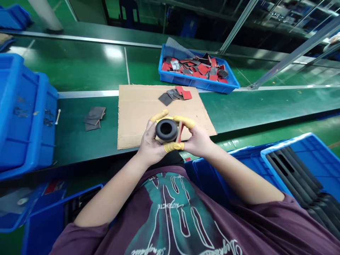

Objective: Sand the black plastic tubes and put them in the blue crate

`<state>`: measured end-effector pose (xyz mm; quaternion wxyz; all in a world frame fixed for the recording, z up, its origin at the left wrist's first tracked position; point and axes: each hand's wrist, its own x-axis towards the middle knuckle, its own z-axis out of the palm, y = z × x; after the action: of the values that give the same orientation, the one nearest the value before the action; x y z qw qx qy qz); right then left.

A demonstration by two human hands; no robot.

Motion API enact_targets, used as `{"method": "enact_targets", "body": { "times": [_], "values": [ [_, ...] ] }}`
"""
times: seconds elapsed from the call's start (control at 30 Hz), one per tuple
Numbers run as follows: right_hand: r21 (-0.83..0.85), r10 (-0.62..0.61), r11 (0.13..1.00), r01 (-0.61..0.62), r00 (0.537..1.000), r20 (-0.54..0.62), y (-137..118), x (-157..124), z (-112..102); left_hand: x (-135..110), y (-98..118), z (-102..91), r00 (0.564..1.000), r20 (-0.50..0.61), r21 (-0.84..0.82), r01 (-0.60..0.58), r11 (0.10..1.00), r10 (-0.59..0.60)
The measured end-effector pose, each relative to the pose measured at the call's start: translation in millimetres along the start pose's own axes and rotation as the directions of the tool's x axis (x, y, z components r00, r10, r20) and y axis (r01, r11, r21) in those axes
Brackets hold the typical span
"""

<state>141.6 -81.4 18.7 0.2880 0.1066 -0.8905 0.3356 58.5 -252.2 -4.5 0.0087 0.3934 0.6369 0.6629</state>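
A thick black tube, seen end-on with its round hole facing up, is gripped in my left hand. My right hand pinches a red-faced pad against the tube's right side. Yellow finger cots cover several of my fingertips. Both hands are over the near edge of a cardboard sheet. Farther back on that cardboard lie several loose square pads, some dark side up and some red side up. The tube's lower part is hidden by my fingers.
Behind the cardboard stands a blue bin full of red and dark pads. Dark pads lie on the green bench at left, beside stacked blue crates. At lower right, a blue crate holds long black pieces.
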Motion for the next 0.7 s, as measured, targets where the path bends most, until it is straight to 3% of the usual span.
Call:
{"method": "enact_targets", "body": {
  "times": [0.13,0.3,0.43,0.6,0.7],
  "values": [
    [0.055,0.071,0.996,-0.073,0.997,0.041,-1,2,-13,11,11,-4.8,0.998,-0.052,-0.008,0.047,0.999,-0.047],
    [-0.106,-0.198,0.975,0.193,0.979,-0.04,-19,15,-21,15,20,-6.8,0.993,0.089,0.296,-0.102,0.95,0.08],
    [-0.226,-0.346,0.922,0.314,0.931,-0.115,-27,22,-14,12,27,-0.5,0.98,0.185,0.487,-0.152,0.86,0.069],
    [-0.402,-0.305,0.866,0.298,0.951,0.049,-32,22,-21,11,34,3.5,0.977,0.213,0.665,-0.132,0.735,-0.018],
    [-0.477,-0.218,0.834,0.279,0.959,0.179,-36,29,-35,13,35,1.3,0.972,0.233,0.685,-0.186,0.705,0.03]
  ]
}}
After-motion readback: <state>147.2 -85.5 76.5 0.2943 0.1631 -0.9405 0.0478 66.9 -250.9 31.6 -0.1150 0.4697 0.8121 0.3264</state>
